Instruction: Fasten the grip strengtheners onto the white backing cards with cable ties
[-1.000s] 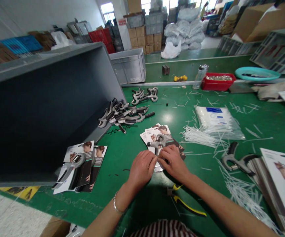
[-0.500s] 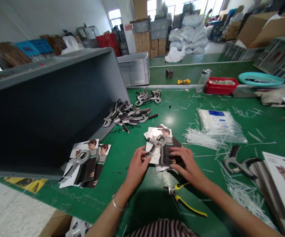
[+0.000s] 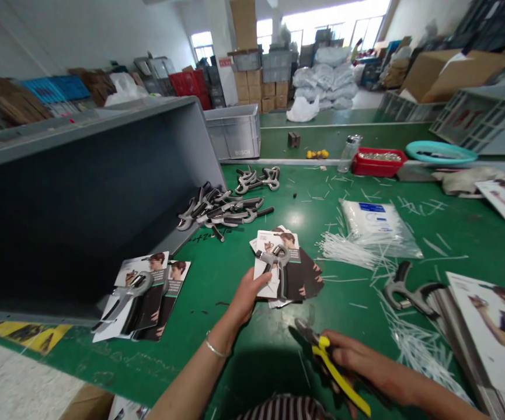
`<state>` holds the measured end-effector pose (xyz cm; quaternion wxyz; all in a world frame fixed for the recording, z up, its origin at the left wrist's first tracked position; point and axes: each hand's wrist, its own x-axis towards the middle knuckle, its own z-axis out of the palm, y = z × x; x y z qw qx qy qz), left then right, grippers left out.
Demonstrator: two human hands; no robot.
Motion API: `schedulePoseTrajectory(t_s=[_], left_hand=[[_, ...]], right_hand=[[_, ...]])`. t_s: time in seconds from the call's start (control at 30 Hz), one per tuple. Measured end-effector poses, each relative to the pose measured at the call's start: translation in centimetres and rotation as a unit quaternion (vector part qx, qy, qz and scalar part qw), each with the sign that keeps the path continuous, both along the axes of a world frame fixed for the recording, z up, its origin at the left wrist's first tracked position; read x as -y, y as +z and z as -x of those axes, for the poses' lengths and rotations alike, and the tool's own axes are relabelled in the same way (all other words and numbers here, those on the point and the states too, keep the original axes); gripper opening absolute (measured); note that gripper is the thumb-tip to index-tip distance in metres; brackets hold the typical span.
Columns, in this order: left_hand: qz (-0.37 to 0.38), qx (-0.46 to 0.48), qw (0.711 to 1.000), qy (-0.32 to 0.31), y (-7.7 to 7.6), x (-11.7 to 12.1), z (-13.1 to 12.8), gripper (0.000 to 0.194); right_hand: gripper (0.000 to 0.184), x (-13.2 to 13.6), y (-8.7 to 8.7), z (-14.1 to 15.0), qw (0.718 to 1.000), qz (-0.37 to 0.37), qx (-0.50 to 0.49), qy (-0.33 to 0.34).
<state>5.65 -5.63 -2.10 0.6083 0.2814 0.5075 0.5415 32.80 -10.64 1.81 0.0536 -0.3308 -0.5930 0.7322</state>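
My left hand (image 3: 247, 294) pinches the lower left edge of a printed card (image 3: 274, 265) with a grey hand gripper (image 3: 274, 259) lying on it, on top of a small stack of cards on the green table (image 3: 256, 350). My right hand (image 3: 357, 361) is closed round the yellow-handled pliers (image 3: 331, 361), lifted just above the table at the near edge. The pliers' dark jaws point toward the card stack.
A large grey bin (image 3: 81, 204) fills the left side. Finished cards with grippers (image 3: 138, 294) lie before it. Loose hand grippers (image 3: 221, 210) are piled at centre, white cable ties (image 3: 352, 248) and a bag (image 3: 375, 219) to the right, more cards (image 3: 493, 326) at far right.
My right hand left the card stack, drew back toward me and picked up the yellow pliers. My left hand stayed on the card's edge.
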Motion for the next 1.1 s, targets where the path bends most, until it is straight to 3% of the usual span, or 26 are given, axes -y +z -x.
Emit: schedulePoseTrajectory(t_s=[0.07,0.1,0.13,0.2,0.23,0.3,0.33,0.4,0.5,0.7,0.83,1.0,1.1], left_hand=[[0.003,-0.006,1.0,0.014,-0.7,0.1,0.0,0.041],[0.002,-0.012,1.0,0.023,-1.0,0.1,0.1,0.041],[-0.001,-0.019,0.999,0.033,-1.3,0.1,0.0,0.041],[-0.005,-0.035,0.999,0.041,-1.5,0.1,0.0,0.041],[-0.004,-0.04,0.998,0.04,-1.5,0.1,0.0,0.041],[0.001,-0.042,0.999,0.033,-1.5,0.1,-0.1,0.043],[0.005,-0.04,0.999,0.031,-1.4,0.1,-0.1,0.044],[0.008,-0.033,0.999,0.028,-1.3,0.1,0.0,0.046],[0.009,-0.024,0.999,0.026,-1.3,0.1,0.0,0.045],[0.017,-0.017,0.999,0.022,-1.4,0.0,0.1,0.048],[0.027,-0.018,0.999,0.018,-1.1,0.0,0.0,0.048],[0.019,0.041,0.999,0.022,-0.1,0.2,0.2,0.047],[0.036,0.075,0.996,0.036,0.4,0.5,0.1,0.044]], right_hand=[[0.056,0.0,0.4,0.0,0.982,0.154,-0.091,-0.054],[0.06,-0.4,0.6,0.2,0.976,0.166,-0.111,-0.081],[0.058,-1.0,0.7,0.5,0.98,0.131,-0.109,-0.102],[0.048,-3.0,1.0,1.3,0.989,-0.074,-0.041,-0.121],[0.046,-4.2,1.1,1.7,0.97,-0.216,0.018,-0.115],[0.053,-6.9,1.3,2.5,0.867,-0.471,0.143,-0.076],[0.056,-8.1,1.5,2.8,0.808,-0.554,0.192,-0.053],[0.06,-9.9,1.6,3.5,0.729,-0.636,0.253,-0.012],[0.064,-10.9,1.4,4.5,0.692,-0.664,0.282,0.009],[0.066,-10.6,0.3,5.7,0.684,-0.664,0.302,-0.014],[0.052,-11.3,-0.5,5.7,0.688,-0.656,0.308,0.013],[0.033,-12.5,-0.5,5.2,0.745,-0.602,0.279,0.062],[0.034,-11.0,-0.2,5.1,0.786,-0.576,0.214,0.066]])
